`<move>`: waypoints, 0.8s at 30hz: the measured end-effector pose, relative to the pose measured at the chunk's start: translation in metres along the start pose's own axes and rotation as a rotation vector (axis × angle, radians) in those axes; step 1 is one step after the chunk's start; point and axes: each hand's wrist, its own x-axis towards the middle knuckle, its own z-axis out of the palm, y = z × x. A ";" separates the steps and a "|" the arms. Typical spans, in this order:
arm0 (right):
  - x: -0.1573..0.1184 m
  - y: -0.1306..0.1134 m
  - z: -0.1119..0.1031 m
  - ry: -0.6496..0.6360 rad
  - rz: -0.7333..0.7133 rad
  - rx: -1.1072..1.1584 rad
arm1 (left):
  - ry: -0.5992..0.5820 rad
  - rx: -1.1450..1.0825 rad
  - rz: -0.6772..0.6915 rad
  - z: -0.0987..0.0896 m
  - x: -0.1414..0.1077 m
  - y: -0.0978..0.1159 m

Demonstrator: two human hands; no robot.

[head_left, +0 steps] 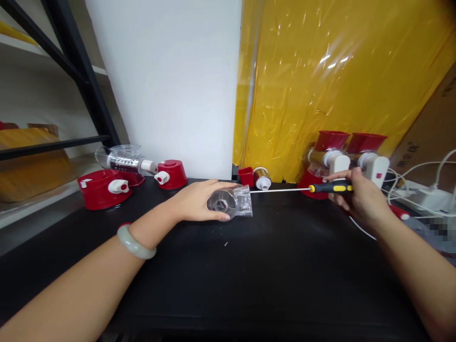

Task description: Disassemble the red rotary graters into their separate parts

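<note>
My left hand is wrapped round a clear plastic housing that lies on its side on the black table, its round opening facing me. In my right hand is the black and yellow handle of a long screwdriver, held level. Its thin shaft points left, and the tip reaches the right end of the clear housing. Just behind the shaft are a small red part and a metal grater drum with a white end.
Red bases with white knobs and a clear grater assembly stand at the back left. Two red and white graters are at the back right, beside white cables and a power strip. A black metal frame rises at left.
</note>
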 end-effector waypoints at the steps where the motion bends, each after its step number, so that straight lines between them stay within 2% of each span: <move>1: 0.000 0.000 -0.002 -0.008 0.000 -0.013 | 0.003 -0.007 0.007 0.000 0.000 0.000; 5: -0.001 -0.003 -0.002 -0.053 -0.047 0.110 | 0.019 -0.012 0.029 -0.001 -0.001 0.000; 9: -0.001 -0.008 0.000 -0.113 -0.008 0.217 | 0.020 0.038 0.039 0.001 -0.001 0.001; 12: 0.000 -0.008 -0.003 -0.105 -0.008 0.122 | 0.026 0.066 0.029 0.002 -0.001 0.001; 17: -0.001 -0.007 -0.009 -0.057 0.071 -0.326 | 0.031 0.056 0.035 0.001 -0.001 -0.001; 19: -0.001 -0.005 -0.010 -0.033 0.098 -0.310 | 0.036 0.072 0.036 0.000 -0.001 -0.001; 21: 0.001 -0.003 -0.010 -0.023 0.095 -0.202 | 0.041 0.114 0.036 0.001 -0.002 -0.001; 24: 0.004 0.003 -0.010 -0.023 0.001 -0.149 | 0.048 0.188 0.047 0.002 -0.002 0.000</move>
